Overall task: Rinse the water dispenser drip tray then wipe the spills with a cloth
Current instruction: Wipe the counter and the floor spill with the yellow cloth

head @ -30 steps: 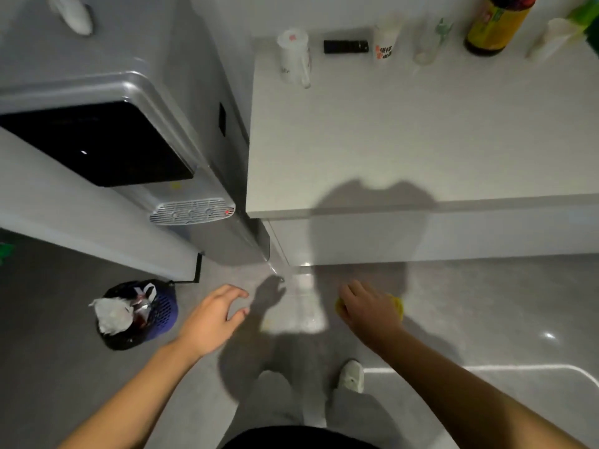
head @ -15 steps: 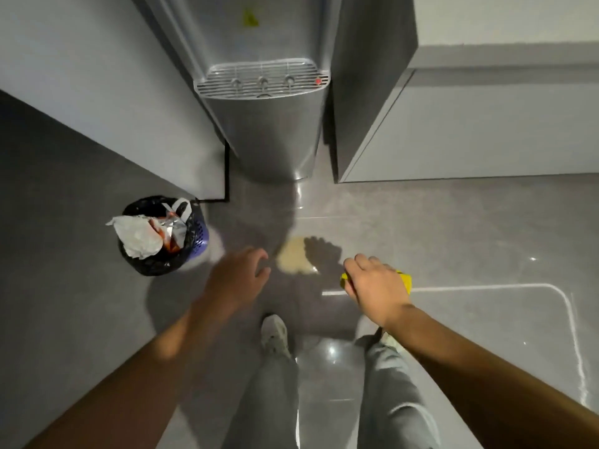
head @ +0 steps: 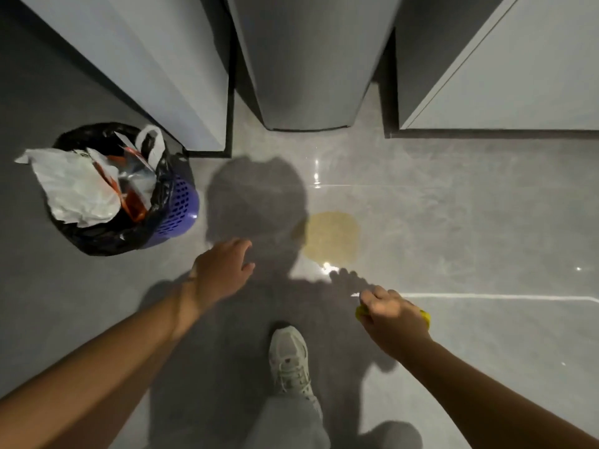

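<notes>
right hand [head: 392, 315]: grip curled tight round a yellow cloth [head: 424, 315], palm down, low over the floor, knuckles toward the spill.
yellow cloth: bunched inside the fist, only two small bits showing, one at the finger side and one at the wrist side; long axis not readable while crumpled.
left hand [head: 223, 270]: grip loose and open, fingers spread and slightly bent, nothing in it, pointing up and right toward the dispenser base.
spill [head: 332, 236]: yellowish rounded patch on the grey floor tile [head: 470, 228], slightly longer from near to far, just beyond the right hand's fingertips, apart from them.
water dispenser [head: 308, 59]: grey body standing upright at top centre, lower edge meeting the floor beyond the spill; drip tray out of view.
edges: white cabinet panel [head: 155, 66] close on the dispenser's left, dark gap between; white cabinet [head: 518, 76] on its right, toe edge running along the floor.
waste basket [head: 175, 205]: purple, perforated, lined with a black bag, stuffed with white plastic and wrappers, left of the left hand and well apart from the spill.
shoe [head: 290, 358]: pale sneaker planted between the two arms, toe toward the dispenser.
open room: bare tile to the right of the spill and the right hand; basket and cabinet corner crowding the left.
</notes>
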`<state>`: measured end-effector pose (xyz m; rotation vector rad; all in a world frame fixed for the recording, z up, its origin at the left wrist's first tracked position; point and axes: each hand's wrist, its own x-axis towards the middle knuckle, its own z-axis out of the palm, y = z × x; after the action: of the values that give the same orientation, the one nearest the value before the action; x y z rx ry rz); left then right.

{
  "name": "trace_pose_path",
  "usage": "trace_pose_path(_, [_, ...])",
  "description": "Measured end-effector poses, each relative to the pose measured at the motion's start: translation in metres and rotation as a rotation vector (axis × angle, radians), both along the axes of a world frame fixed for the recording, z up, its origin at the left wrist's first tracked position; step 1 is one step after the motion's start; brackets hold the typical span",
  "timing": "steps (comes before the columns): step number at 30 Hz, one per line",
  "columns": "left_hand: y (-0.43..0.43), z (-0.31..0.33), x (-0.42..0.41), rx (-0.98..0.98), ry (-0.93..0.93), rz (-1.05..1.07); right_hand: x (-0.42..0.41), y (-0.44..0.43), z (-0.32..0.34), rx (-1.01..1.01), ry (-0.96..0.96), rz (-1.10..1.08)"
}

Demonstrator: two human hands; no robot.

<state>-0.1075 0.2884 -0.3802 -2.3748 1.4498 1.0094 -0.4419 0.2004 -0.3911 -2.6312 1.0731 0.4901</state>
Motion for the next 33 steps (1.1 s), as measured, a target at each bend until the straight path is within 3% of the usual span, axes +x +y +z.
trace_pose_path(4, [0.017, -0.106, -0.004, 0.024, -0.066, -0.032, -0.017, 0.006, -0.103, 0.134, 0.111, 0.013])
trace_pose_path(7, [0.019, -0.173, -0.009, -0.066, -0.068, -0.014, -0.022, 0.003, -0.160, 0.078, 0.039, 0.061])
trace_pose_path(10, [0.017, -0.225, -0.009, -0.087, -0.074, -0.012, -0.022, -0.007, -0.199, 0.046, -0.064, 0.006])
trace_pose_path(14, [0.022, -0.270, -0.020, -0.076, -0.130, -0.036, -0.028, -0.014, -0.236, 0.097, -0.040, -0.090])
trace_pose_path(18, [0.031, -0.281, -0.021, -0.091, -0.100, 0.005, -0.032, -0.012, -0.246, 0.240, -0.214, -0.366])
trace_pose_path(26, [0.017, -0.266, -0.032, -0.068, -0.090, 0.045, -0.064, -0.013, -0.259, 0.358, -0.213, -0.691])
trace_pose_path(30, [0.013, -0.267, -0.033, -0.044, -0.096, 0.055, -0.058, -0.018, -0.265, 0.305, -0.232, -0.596])
trace_pose_path(33, [0.014, -0.267, -0.033, -0.042, -0.093, 0.057, -0.062, -0.018, -0.257, 0.075, -0.213, -0.351])
